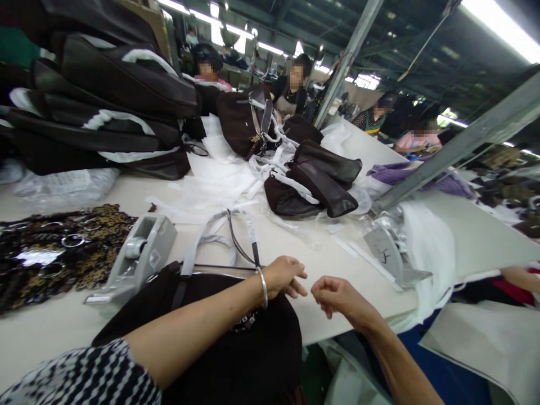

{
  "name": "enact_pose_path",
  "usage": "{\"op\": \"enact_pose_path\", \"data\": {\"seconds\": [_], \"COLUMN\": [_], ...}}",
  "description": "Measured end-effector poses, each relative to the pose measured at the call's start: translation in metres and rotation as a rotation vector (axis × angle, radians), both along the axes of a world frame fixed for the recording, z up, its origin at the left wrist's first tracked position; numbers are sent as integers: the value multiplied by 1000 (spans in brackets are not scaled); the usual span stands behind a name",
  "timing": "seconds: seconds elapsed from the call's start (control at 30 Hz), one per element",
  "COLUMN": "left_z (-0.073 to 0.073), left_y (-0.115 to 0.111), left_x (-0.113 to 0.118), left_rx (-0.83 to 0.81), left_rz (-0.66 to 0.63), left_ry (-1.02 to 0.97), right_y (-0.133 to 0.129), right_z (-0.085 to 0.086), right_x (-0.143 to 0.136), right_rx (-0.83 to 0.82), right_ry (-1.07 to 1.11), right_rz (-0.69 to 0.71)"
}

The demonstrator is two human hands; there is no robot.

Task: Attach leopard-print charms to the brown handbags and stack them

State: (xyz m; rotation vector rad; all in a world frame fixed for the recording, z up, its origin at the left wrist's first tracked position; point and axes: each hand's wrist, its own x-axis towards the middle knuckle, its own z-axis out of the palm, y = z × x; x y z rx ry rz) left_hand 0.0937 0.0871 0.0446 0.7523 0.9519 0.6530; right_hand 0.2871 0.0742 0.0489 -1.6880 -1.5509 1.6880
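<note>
My left hand (287, 277), a bangle (264, 287) at its wrist, hangs over the top right corner of a dark bag (270, 360), its fingers loosely bent and apart, with nothing visible in them. Just beside it, my right hand (340, 295) has its fingers curled in toward the thumb; whether they pinch something small, I cannot tell. The bag lies on the table (333, 261) beneath my left forearm, which hides part of its front.

Beyond my left wrist rise the bag's handles (194, 247), much of their length in white wrap, with dark ends bare near the body. By that sign the covering looks largely done, though I cannot tell whether those ends are meant to be covered or whether the zip (225, 275) is fully closed.

More work lies around my hands. Ahead of them is a cluster of bags (323, 183), white wrap showing among them, beside loose sheets (223, 180). Far to the left of my left hand, a stack (122, 90) shows more white-covered handles, apparently at a similar stage. One tape dispenser (147, 253) stands left of my left hand, another (390, 259) sits right of my right; neither is in my grasp.
</note>
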Motion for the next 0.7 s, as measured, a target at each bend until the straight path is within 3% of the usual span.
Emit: {"op": "enact_pose_path", "data": {"seconds": [0.13,0.23,0.33,0.5,0.6,0.7], "left_z": [2,12,25,32,21,4], "left_y": [3,-6,-21,-51,-67,-76], "left_x": [0,-29,-75,-143,-155,-152], "left_rx": [-38,76,240,524,642,610], "left_rz": [209,281,269,378,310,167], "left_ry": [-271,-269,-85,483,731,751], "right_y": [-27,-30,-23,-14,-12,-15], "right_z": [4,8,13,11,9,10], "right_x": [-30,-41,-51,-83,-102,-115], "right_rx": [3,31,117,401,518,557], "right_ry": [34,54,21,-111,-212,-337], "right_rz": [69,132,173,172,240,294]}}
